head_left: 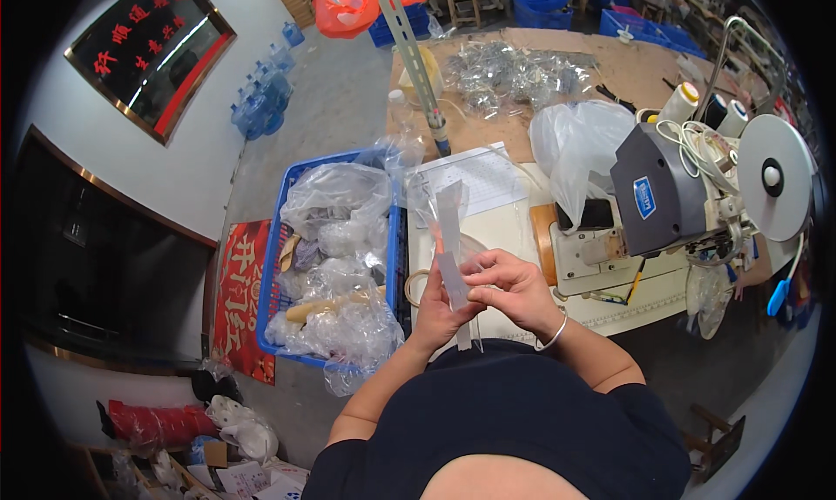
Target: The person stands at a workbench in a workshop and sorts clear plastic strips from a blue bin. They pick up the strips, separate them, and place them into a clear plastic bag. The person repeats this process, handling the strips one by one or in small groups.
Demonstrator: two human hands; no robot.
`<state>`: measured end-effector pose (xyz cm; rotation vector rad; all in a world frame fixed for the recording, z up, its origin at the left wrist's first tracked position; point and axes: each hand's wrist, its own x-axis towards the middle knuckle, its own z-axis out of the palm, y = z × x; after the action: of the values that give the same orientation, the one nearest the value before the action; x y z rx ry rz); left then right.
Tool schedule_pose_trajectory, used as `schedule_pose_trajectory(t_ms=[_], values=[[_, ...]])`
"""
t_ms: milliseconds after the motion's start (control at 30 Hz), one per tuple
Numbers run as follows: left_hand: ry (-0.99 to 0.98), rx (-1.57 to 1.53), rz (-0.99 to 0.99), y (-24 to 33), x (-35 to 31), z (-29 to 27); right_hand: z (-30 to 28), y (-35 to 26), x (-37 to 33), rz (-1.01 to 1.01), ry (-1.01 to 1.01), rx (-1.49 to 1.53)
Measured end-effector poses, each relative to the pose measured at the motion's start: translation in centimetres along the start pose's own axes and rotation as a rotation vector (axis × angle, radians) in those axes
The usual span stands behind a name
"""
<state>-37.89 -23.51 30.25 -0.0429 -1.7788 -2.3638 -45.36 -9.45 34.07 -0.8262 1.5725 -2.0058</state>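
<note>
A narrow whitish strip (452, 278), folded or layered, stands upright in front of my body, held by both hands over the near edge of the work table. My left hand (433, 315) grips it from the left and below, with the fingers partly behind it. From the right, my right hand (514, 289) pinches its edge between thumb and fingers; a white bangle (557, 329) circles that wrist. Clear film shows around the strip, and I cannot tell whether it is joined to it. A printed paper sheet (492, 176) lies on the table just beyond.
On the left stands a blue crate (283, 239) full of clear plastic bags. To the right is a dark grey sewing machine (657, 182) with thread cones (679, 104). A white plastic bag (579, 143), a metal post (409, 56) and a pile of clear packets (522, 73) occupy the table.
</note>
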Motion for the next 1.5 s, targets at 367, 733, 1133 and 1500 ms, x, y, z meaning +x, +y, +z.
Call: schedule_pose_trajectory(t_ms=[367,733,1133,1500], values=[[-0.004,0.069,0.003,-0.6,0.2,-0.7,-0.2,-0.7,0.1,0.172,-0.037,0.205],[-0.024,0.078,-0.004,-1.3,0.3,-1.3,-0.4,0.0,-0.2,0.170,-0.002,0.248],[0.033,-0.004,0.032,0.6,0.6,0.2,0.4,-0.6,0.0,-0.494,0.182,-0.532],[-0.004,0.022,-0.024,0.3,0.5,-0.2,0.7,-1.4,0.0,-0.400,0.128,-0.509]])
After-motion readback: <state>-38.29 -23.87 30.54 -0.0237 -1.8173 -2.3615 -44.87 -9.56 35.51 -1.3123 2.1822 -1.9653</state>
